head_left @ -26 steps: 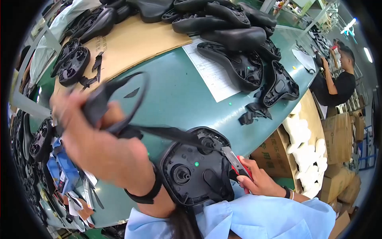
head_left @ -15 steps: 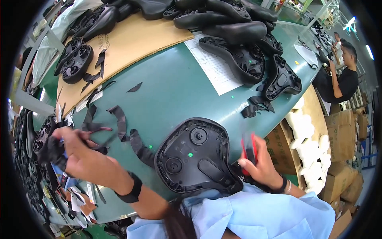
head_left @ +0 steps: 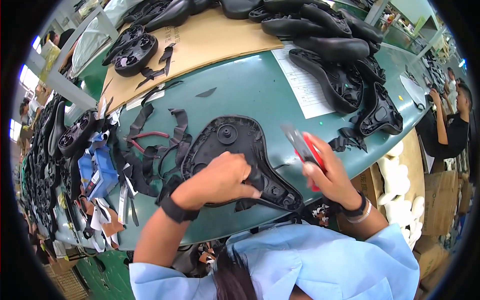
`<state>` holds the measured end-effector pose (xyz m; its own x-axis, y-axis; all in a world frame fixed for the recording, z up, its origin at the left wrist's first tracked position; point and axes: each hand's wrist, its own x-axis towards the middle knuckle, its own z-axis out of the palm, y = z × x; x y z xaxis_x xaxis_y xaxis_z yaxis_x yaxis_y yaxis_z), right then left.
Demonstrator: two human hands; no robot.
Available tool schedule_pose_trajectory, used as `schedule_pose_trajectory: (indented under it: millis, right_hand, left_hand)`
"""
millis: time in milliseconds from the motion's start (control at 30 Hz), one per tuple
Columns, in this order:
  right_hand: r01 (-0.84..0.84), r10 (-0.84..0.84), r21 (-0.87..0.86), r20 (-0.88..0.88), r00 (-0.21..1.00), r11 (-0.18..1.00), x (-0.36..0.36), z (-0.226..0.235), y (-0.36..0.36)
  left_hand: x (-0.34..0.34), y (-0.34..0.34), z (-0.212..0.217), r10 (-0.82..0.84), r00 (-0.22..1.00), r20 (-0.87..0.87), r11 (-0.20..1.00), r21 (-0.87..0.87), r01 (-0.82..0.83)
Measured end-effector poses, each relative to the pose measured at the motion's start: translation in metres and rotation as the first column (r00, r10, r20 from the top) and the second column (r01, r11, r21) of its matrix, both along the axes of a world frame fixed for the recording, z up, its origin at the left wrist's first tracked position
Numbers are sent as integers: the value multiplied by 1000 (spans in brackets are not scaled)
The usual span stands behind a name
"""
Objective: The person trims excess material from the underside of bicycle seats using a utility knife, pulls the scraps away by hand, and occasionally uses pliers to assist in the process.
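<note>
A black bicycle saddle [head_left: 212, 131] lies underside up on the green table in front of me, its narrow nose angled to the lower right. My left hand [head_left: 220, 177] reaches across it, with thumb and fingers pinched on a black flap of cover material [head_left: 255, 177] at the saddle's middle. The palm hides part of the base underneath. Raised just right of the saddle, my right hand [head_left: 330, 172] grips a red utility knife [head_left: 316, 154]. Its grey blade end, smeared by motion, points up and to the left, apart from the saddle.
Red-handled pliers [head_left: 145, 136] lie among black offcuts [head_left: 142, 182] left of the saddle. Beyond them stands a blue bin [head_left: 102, 172]. More saddles [head_left: 330, 50] are piled at the back, near a printed sheet [head_left: 305, 92]. A co-worker [head_left: 455, 125] is at far right.
My left hand has come from the far left, near the offcuts, onto the saddle and closed on its cover material. The saddle has turned, its nose now further right. The knife stays in my right hand.
</note>
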<state>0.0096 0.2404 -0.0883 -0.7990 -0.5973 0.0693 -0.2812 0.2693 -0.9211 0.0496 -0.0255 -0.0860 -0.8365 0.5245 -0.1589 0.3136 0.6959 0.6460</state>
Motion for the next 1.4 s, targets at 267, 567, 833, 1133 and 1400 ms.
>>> schedule_pose_trajectory:
  millis: [267,567,833,1133,1400]
  right_hand:
    - [-254,489,486,-451,747,836,14,16,4]
    - [-324,688,777,-186,701,540,12,32,6]
    - [-279,426,600,-117,897,750,-5,31,39]
    - [68,-70,19,144,987,998,-158,35,-104]
    - [271,-82,-456,391,917,848,-357,-40,-235]
  left_hand:
    - [-30,1,1,-5,991,135,999,41,0]
    - [-26,-2,-7,5,997,82,995,104,-14]
    - [-7,-25,34,839,543,-23,411,680,-607]
    - [7,-127,-5,908,238,344,45,484,-874]
    - [-55,-71,-28,782,311,540,-175,669,-722]
